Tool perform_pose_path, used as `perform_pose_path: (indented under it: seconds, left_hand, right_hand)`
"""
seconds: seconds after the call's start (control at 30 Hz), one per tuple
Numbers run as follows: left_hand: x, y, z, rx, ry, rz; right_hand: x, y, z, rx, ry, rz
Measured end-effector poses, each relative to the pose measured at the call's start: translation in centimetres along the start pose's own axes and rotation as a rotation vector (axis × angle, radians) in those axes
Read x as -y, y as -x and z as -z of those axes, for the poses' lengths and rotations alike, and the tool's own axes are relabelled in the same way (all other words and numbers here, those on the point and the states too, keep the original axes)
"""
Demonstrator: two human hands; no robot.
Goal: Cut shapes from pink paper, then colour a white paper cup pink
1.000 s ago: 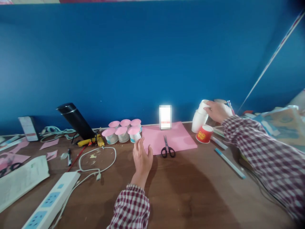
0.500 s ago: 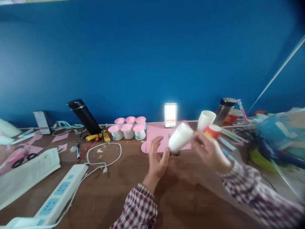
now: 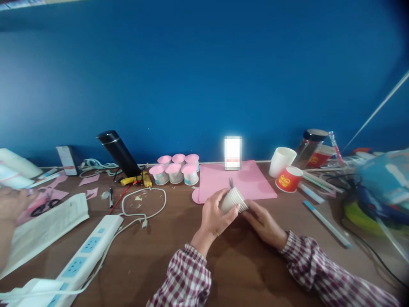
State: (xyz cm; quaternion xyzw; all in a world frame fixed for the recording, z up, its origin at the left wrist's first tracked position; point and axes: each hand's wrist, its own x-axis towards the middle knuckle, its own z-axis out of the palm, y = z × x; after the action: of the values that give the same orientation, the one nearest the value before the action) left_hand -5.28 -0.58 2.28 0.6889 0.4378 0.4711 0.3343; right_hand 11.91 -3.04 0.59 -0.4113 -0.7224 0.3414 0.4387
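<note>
Both of my hands hold a small white paper cup (image 3: 234, 199) just above the brown table, near its middle. My left hand (image 3: 215, 217) wraps the cup from the left, and my right hand (image 3: 262, 222) grips its base from the right. Right behind the cup lies a pink paper sheet (image 3: 243, 181); the tip of the black scissors (image 3: 230, 182) shows above the cup. A white cup stack (image 3: 281, 161) and a red cup (image 3: 289, 179) stand to the right of the sheet.
Several pink-lidded cups (image 3: 176, 168) stand left of the sheet. A leaning black flask (image 3: 119, 153), a yellow tool (image 3: 137, 180), a white cable (image 3: 145, 209) and a power strip (image 3: 84, 256) lie at left. Another person's hand (image 3: 11, 204) shows far left. Pens (image 3: 326, 217) and clutter lie at right.
My right hand took a white cup from the stack at the right and brought it to the middle. My left hand closed on it too. The view shifted slightly.
</note>
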Motion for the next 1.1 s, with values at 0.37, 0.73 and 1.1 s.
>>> perform_pose_path:
  seconds: [0.37, 0.73, 1.1]
  left_hand:
    - [-0.6, -0.1, 0.0, -0.005, -0.132, -0.048]
    - [-0.5, 0.5, -0.9, -0.084, -0.095, -0.088]
    - [-0.3, 0.4, -1.9, -0.168, 0.174, 0.07]
  right_hand:
    - [0.2, -0.2, 0.0, 0.007, 0.045, 0.041]
    - [-0.3, -0.1, 0.0, -0.143, -0.153, -0.128]
    - [0.1, -0.4, 0.1, -0.263, -0.483, -0.369]
